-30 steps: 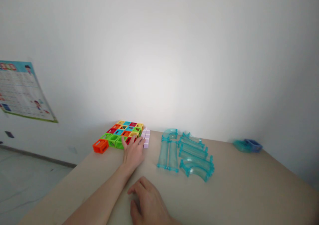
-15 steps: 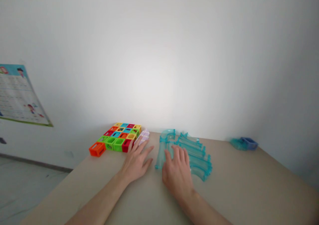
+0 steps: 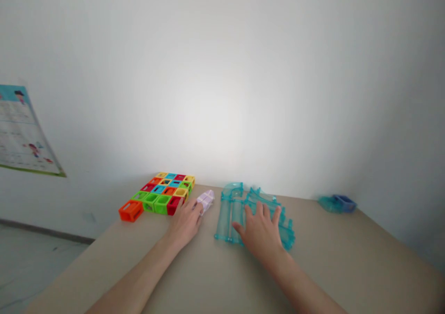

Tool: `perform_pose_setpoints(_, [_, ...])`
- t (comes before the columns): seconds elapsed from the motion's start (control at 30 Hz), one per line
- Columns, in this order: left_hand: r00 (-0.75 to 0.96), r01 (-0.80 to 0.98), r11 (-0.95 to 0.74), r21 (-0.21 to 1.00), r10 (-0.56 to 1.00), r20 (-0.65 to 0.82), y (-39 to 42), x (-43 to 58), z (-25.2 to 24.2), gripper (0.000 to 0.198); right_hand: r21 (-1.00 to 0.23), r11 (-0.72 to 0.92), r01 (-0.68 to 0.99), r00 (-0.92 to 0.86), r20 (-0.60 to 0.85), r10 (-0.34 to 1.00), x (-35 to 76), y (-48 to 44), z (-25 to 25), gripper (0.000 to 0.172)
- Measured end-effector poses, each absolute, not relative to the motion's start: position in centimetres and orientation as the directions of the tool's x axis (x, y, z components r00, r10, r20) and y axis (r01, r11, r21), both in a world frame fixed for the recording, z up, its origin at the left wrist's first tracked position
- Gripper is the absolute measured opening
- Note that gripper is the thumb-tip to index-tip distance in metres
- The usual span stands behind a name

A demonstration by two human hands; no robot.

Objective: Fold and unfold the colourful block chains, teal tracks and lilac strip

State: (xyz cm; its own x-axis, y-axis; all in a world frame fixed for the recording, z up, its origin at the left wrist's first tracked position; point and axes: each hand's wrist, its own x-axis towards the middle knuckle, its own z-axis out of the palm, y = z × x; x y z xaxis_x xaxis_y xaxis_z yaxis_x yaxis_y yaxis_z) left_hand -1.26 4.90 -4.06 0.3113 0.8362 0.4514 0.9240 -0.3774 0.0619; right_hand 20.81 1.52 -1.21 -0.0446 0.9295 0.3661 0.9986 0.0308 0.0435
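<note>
Poster (image 3: 24, 138) print blurred; left hand (image 3: 186, 221) touching lilac blocks (image 3: 206, 200).

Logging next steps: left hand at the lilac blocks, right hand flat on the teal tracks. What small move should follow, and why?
Probably secure the lilac blocks in the left hand: its fingertips touch them, while the right hand only rests open on the teal tracks.

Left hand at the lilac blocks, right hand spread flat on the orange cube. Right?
Not quite. The head view shows the right hand spread on the clear teal track pieces; the orange cube sits untouched, far left. The left hand is at the lilac blocks.
</note>
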Motion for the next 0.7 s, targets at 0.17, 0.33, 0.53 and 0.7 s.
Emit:
perform_pose_setpoints(0.17, [0.231,0.888,-0.381,0.258,0.854,0.466,4.6,-1.4,-4.9,0.037,-0.005,0.268,0.963,-0.242,0.409,0.880,19.9,1.1,-1.1,0.045])
perform_pose_setpoints(0.33, [0.132,0.725,-0.577,0.377,0.653,0.746,3.5,-2.8,-3.5,0.035,-0.021,0.507,0.862,-0.430,0.499,0.752,19.1,0.4,-0.4,0.053])
perform_pose_setpoints(0.53, [0.234,0.383,-0.877,0.288,0.394,0.889,0.1,-2.9,-1.5,0.029,-0.089,0.622,0.778,-0.522,0.458,0.719,17.7,-2.8,2.8,0.056])
perform_pose_setpoints(0.7, [0.464,0.046,-0.781,0.623,0.569,0.679,-0.7,-0.2,-2.4,0.039,-0.304,0.500,0.811,-0.548,-0.098,0.831,17.3,-4.9,4.2,0.044])
